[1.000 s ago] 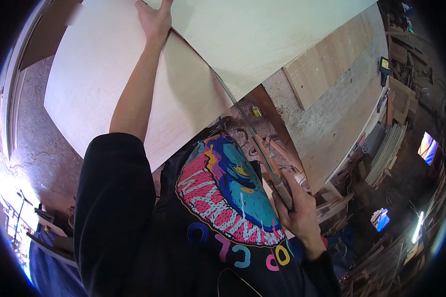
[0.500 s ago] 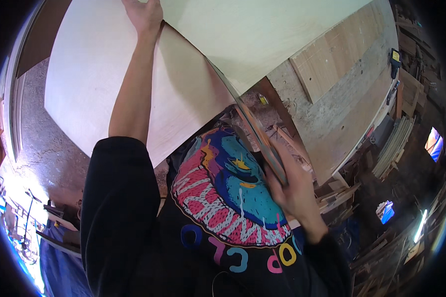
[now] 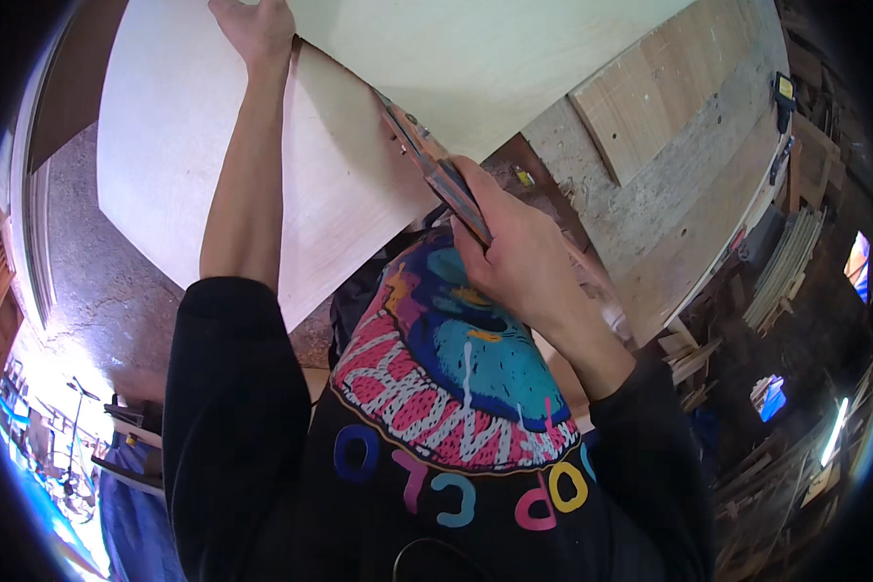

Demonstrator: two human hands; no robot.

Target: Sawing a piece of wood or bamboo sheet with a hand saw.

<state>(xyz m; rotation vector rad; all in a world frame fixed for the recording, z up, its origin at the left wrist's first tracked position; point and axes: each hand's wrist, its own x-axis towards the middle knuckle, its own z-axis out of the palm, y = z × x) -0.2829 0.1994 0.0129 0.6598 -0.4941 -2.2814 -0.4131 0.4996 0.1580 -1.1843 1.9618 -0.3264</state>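
Left hand is up at the far end of the plywood sheet, fingers wrapped over its upper edge where it meets a second pale panel; clenched on the sheet's edge. Left forearm runs straight down the sheet face from that grip.

Right hand is clenched around a long thin strip, dark with worn orange and blue patches, kind unclear. Strip runs up and left from the fist along the seam between the sheet and the pale panel, touching both as far as I can tell. Can't tell whether it's a tool or a metal bar.

Sheet hangs tilted, its lower corner just left of the right fist, above the printed black sweatshirt.

Right of the right-hand grip: rough wooden workbench with a plank lying on it, a small dark tool at its far end. Below-right of the grip: stacked timber offcuts, well apart.
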